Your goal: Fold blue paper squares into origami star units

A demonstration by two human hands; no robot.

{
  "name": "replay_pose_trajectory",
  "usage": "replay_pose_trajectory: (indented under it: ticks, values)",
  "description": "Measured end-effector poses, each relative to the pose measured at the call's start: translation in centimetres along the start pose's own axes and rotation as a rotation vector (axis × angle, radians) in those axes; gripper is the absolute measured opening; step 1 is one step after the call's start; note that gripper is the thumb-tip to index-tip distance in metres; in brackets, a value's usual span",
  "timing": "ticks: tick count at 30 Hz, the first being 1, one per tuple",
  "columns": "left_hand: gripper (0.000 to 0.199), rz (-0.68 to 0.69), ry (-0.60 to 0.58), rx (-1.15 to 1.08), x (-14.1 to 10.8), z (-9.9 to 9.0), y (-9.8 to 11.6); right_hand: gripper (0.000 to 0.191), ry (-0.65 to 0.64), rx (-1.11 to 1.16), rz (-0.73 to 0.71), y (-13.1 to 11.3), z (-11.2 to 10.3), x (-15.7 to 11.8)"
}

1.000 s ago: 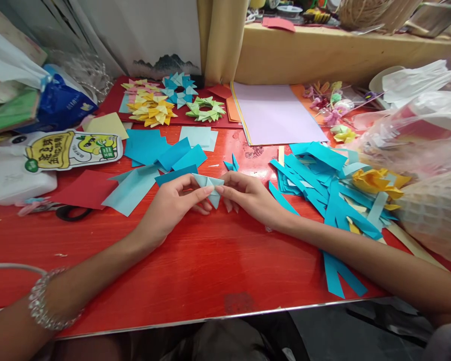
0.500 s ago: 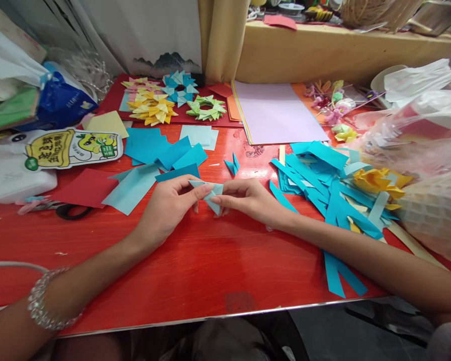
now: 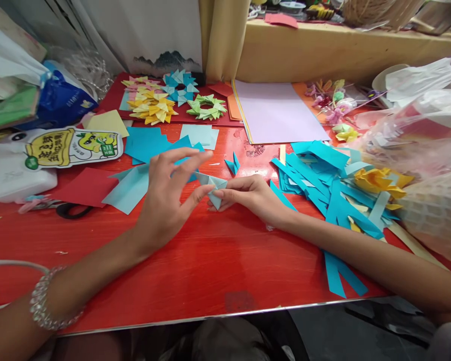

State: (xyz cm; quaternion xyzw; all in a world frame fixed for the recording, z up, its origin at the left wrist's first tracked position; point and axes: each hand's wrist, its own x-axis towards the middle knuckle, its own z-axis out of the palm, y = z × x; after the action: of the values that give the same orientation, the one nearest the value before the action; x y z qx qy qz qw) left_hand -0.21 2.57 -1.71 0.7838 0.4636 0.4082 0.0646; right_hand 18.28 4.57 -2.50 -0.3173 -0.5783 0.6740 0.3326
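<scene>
Between thumb and fingers, my right hand (image 3: 253, 196) pinches a small folded piece of light blue paper (image 3: 213, 184) with pointed corners. My left hand (image 3: 169, 188) is open, its fingers raised and apart, with the thumb tip at the near face of that piece. Whether the thumb presses on it I cannot tell. Just beyond lies a small blue folded paper unit (image 3: 232, 164) on the red table (image 3: 210, 271). Blue paper pieces (image 3: 146, 143) lie behind my left hand, with a pale blue sheet (image 3: 128, 188) beside it.
Blue paper strips (image 3: 323, 180) are heaped on the right near a clear plastic bag (image 3: 402, 125). Folded paper rings (image 3: 206, 108) and lilac sheets (image 3: 278, 110) lie at the back. Left are a printed pouch (image 3: 73, 147), red paper (image 3: 86, 187) and black-handled scissors (image 3: 73, 210).
My left hand has let go of the folded paper, its fingers lifting and spreading upward. My right hand keeps its pinch, and more of the piece now shows.
</scene>
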Motion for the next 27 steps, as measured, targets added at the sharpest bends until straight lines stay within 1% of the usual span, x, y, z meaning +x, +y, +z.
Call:
replay_pose_trajectory:
  ticks: [1, 2, 3, 4, 5, 9, 13, 19, 21, 24, 25, 27]
  values:
    - [0.038, 0.154, 0.014, 0.111, -0.1, 0.0, -0.1, 0.015, 0.008, 0.016, 0.0, 0.1, 0.0, 0.0]
    - [0.037, 0.269, 0.008, 0.181, -0.1, 0.0, -0.3, 0.014, 0.014, 0.023, -0.002, 0.1, 0.0, 0.1]
    - [0.037, 0.336, -0.011, 0.214, -0.2, 0.0, -0.3, 0.014, 0.02, 0.024, -0.005, 0.2, -0.1, 0.1]
    - [0.038, 0.363, -0.034, 0.219, -0.3, 0.1, -0.3, 0.014, 0.026, 0.023, -0.007, 0.3, -0.1, 0.1]
    - [0.039, 0.36, -0.063, 0.21, -0.4, 0.1, -0.3, 0.013, 0.033, 0.024, -0.007, 0.3, -0.1, 0.1]
    - [0.037, 0.268, -0.125, 0.133, -0.5, 0.5, 0.0, 0.011, 0.031, 0.044, -0.027, 0.5, -0.2, 0.2]
    - [0.034, 0.154, -0.182, -0.039, -0.6, 0.5, 0.3, 0.012, 0.003, 0.019, -0.073, 0.5, -0.3, 0.3]
    - [0.026, -0.199, -0.251, -0.223, -0.4, -0.1, 0.8, 0.017, -0.019, -0.034, -0.085, 0.3, -0.3, 0.1]
    - [0.023, -0.293, -0.24, -0.295, -0.3, -0.1, 0.8, 0.018, -0.025, -0.034, -0.099, 0.2, -0.2, 0.2]
    - [0.023, -0.379, -0.172, -0.418, 0.0, 0.0, 0.6, 0.016, 0.037, 0.008, -0.119, 0.3, -0.1, 0.5]
    - [0.024, -0.394, -0.143, -0.454, 0.0, 0.1, 0.5, 0.018, 0.055, 0.02, -0.123, 0.4, -0.1, 0.5]
    - [0.023, -0.441, -0.118, -0.511, 0.0, 0.2, 0.4, 0.026, 0.048, 0.016, -0.116, 0.5, 0.0, 0.5]
